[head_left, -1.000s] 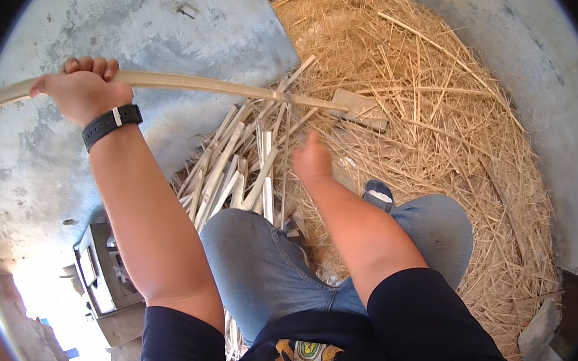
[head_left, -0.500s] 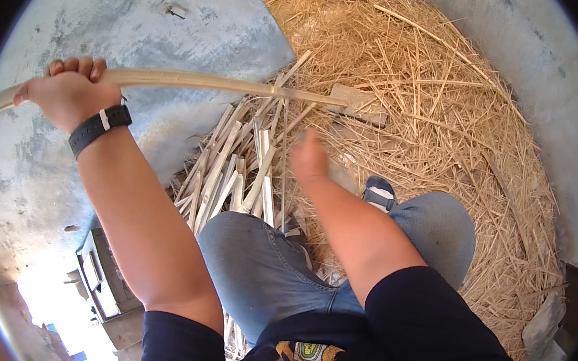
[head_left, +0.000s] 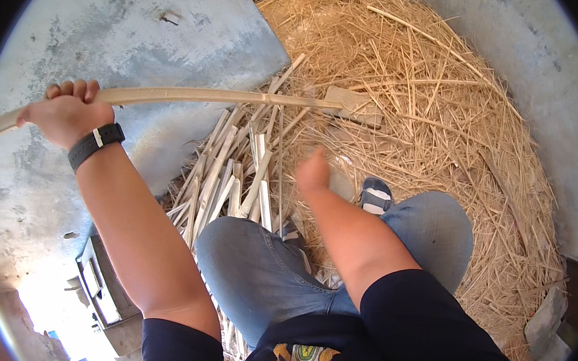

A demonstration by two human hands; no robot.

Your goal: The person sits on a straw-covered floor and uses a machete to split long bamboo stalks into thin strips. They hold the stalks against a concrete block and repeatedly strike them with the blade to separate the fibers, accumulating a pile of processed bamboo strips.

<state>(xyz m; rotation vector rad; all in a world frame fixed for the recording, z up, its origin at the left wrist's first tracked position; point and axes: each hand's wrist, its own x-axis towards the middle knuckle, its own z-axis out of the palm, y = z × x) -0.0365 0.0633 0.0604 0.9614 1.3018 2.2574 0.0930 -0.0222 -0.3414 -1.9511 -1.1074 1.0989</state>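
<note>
My left hand point(head_left: 66, 114), with a black band on its wrist, is shut around a long pale cane strip point(head_left: 193, 96) and holds it raised, level, across the view. The strip's far end reaches over the straw near a flat wooden block point(head_left: 354, 106). My right hand point(head_left: 314, 169) hangs lower in the middle, blurred, fingers drawn together, above a pile of split cane pieces point(head_left: 234, 176) in front of my knees. Whether anything is in it does not show.
A big heap of loose straw and shavings point(head_left: 447, 105) covers the ground ahead and to the right. Bare grey concrete point(head_left: 130, 29) lies to the left. My knees in blue jeans point(head_left: 260, 274) and a shoe point(head_left: 375, 195) sit below. A metal frame point(head_left: 98, 281) lies at lower left.
My left hand has drawn the cane strip left and slightly down, so its far end slid back toward me off the block. My right hand stayed near the pile.
</note>
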